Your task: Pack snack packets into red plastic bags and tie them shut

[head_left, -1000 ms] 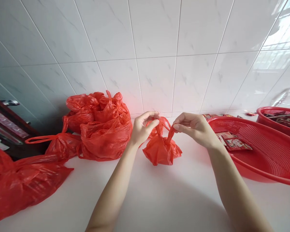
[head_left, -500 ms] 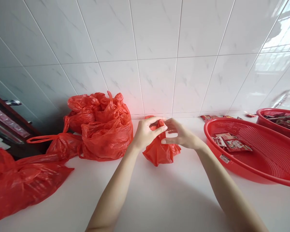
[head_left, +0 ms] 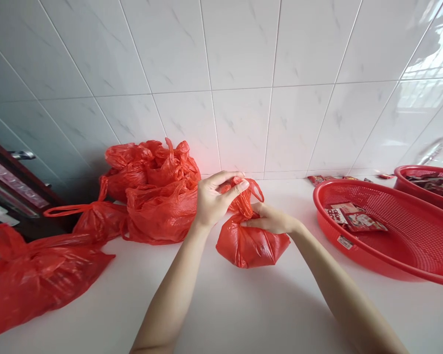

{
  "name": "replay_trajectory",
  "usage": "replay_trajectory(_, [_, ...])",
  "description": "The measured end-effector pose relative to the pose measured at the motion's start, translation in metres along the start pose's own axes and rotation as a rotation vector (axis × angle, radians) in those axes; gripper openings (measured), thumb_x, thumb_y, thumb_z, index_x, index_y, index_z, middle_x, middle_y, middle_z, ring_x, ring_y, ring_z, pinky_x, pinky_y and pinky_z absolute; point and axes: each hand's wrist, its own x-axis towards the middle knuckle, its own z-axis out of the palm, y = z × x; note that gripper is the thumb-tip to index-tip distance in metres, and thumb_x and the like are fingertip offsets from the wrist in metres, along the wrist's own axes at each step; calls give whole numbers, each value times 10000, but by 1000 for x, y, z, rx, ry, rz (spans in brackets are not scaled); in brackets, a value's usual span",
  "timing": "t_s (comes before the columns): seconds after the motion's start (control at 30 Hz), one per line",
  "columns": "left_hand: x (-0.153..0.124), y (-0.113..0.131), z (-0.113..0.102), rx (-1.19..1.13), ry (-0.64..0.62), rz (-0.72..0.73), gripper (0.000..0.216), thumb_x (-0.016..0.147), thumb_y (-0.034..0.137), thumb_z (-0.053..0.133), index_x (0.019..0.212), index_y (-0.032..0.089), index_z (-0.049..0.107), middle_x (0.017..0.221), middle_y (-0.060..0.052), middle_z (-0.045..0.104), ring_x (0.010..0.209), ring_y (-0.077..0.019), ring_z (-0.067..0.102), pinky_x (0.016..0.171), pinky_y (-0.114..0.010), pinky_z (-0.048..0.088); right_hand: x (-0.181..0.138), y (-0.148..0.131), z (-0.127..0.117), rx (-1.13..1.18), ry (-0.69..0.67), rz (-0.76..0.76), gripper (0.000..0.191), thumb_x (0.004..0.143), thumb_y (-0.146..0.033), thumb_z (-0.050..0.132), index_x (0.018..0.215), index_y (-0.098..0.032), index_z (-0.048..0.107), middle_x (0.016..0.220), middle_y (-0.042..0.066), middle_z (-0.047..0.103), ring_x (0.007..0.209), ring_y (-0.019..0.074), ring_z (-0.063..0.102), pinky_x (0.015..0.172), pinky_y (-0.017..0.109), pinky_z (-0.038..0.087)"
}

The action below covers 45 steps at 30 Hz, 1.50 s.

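A small filled red plastic bag (head_left: pixel 249 246) rests on the white counter (head_left: pixel 243 309) in front of me. My left hand (head_left: pixel 214 199) pinches the bag's handles (head_left: pixel 245 194) above its neck, fingers closed on the plastic. My right hand (head_left: pixel 271 221) grips the gathered neck of the same bag just below, fingers wrapped round it. Both hands touch the bag and nearly meet.
A heap of filled red bags (head_left: pixel 155 194) sits against the tiled wall (head_left: pixel 239 83) to the left, with two more bags (head_left: pixel 37 275) lying nearer. A red mesh basket (head_left: pixel 398 255) with a few packets (head_left: pixel 354 219) stands on the right, a second basket (head_left: pixel 428 179) behind it.
My right hand has dropped from the raised handle to the bag's neck. The hands came together, and the bag now sits slightly nearer and lower.
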Motion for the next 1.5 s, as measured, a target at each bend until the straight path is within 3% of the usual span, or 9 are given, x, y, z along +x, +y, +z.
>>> replay_trajectory(0.3, [-1, 2, 3, 5, -6, 48, 186, 761, 358, 830, 820, 191, 772, 829, -29, 760, 790, -159, 710, 775, -275, 604, -3, -2, -5, -4, 20, -100, 183, 919, -319, 595, 947, -216, 743, 1006, 29, 761, 1010, 250, 702, 917, 383, 559])
replay_trajectory(0.6, [-2, 3, 3, 23, -50, 40, 196, 804, 388, 795, 832, 199, 749, 845, -34, 738, 836, -170, 700, 812, -296, 589, -7, -7, -7, -36, 55, -97, 163, 889, -247, 585, 867, -192, 736, 918, 25, 770, 869, 213, 709, 793, 357, 580])
replay_trajectory(0.7, [-1, 2, 2, -13, -44, 75, 222, 799, 369, 803, 944, 214, 740, 1069, -64, 721, 976, -187, 694, 850, -296, 581, -8, -9, -7, -22, 82, -136, 183, 884, -251, 581, 789, -175, 717, 805, 22, 742, 781, 193, 686, 721, 325, 569])
replay_trajectory(0.83, [-1, 5, -2, -52, -169, -37, 607, 732, 402, 853, 1282, 276, 632, 1401, -103, 595, 1022, -215, 702, 888, -341, 581, -11, -10, -9, 15, 152, -166, 236, 884, -310, 596, 709, -171, 671, 722, 12, 687, 693, 164, 633, 666, 303, 552])
replay_trajectory(0.9, [-1, 8, -4, -32, -362, -98, 576, 743, 410, 842, 1266, 263, 648, 1310, -99, 664, 1042, -243, 702, 924, -375, 568, -13, -12, -11, 8, 218, -162, 251, 879, -363, 623, 708, -183, 657, 728, 12, 678, 706, 171, 627, 677, 320, 560])
replay_trajectory(1.0, [-2, 11, -3, 49, -596, -111, 283, 829, 409, 763, 1051, 234, 742, 1087, -67, 748, 1028, -251, 700, 935, -387, 558, -16, -17, -13, -30, 286, -152, 210, 858, -399, 663, 790, -200, 667, 796, 26, 689, 807, 213, 655, 737, 368, 582])
replay_trajectory(1.23, [-6, 19, -2, 71, -544, -59, 309, 992, 432, 523, 993, 243, 767, 1004, -53, 759, 1011, -245, 699, 952, -394, 556, -22, -41, -9, -98, 265, -168, 231, 847, -420, 665, 1010, -257, 676, 959, 48, 688, 973, 264, 654, 837, 416, 583])
replay_trajectory(1.4, [-21, 32, -11, 100, -594, -46, 303, 863, 319, 726, 1162, 270, 725, 1134, -69, 738, 1097, -261, 682, 962, -380, 553, -22, -42, -2, -102, 282, -116, 147, 820, -300, 618, 696, -228, 586, 687, 1, 595, 725, 196, 611, 643, 334, 552])
replay_trajectory(1.5, [-38, 33, -12, 114, -526, -61, 232, 926, 275, 638, 1140, 267, 727, 1087, -56, 743, 991, -220, 700, 881, -338, 564, -20, -42, 6, -98, 250, -155, 161, 843, -315, 635, 728, -206, 607, 740, 11, 640, 739, 184, 616, 656, 319, 545])
